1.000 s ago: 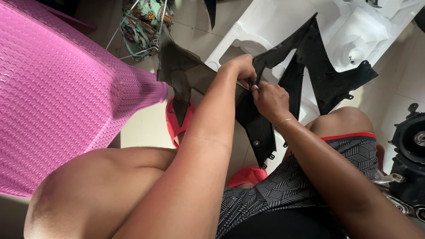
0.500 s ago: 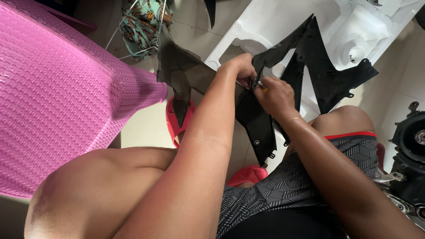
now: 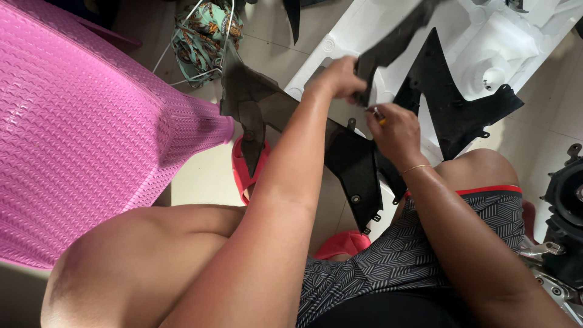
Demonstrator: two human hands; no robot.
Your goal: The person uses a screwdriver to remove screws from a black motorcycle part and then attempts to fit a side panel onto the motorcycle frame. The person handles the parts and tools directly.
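Note:
My left hand (image 3: pixel 340 78) is shut on the upper edge of a black plastic fairing panel (image 3: pixel 358 167), and the strip it grips (image 3: pixel 395 39) is raised and blurred. Just to the right and below, my right hand (image 3: pixel 396 130) pinches a small tool with an orange tip (image 3: pixel 378 116) against the panel. The panel stands between my knees and reaches down to the floor. A second spiky black panel piece (image 3: pixel 452 109) lies behind it on a white moulded body part (image 3: pixel 486 42).
A pink plastic chair (image 3: pixel 79 133) fills the left side. Red sandals (image 3: pixel 243 170) lie on the tiled floor under the panel. A patterned cloth on a wire hanger (image 3: pixel 206 36) is at the top. Dark machine parts (image 3: pixel 565 200) sit at the right edge.
My left hand has lifted the upper strip of the black panel up and to the right. My right hand has shifted slightly with it and stays at the same spot on the panel.

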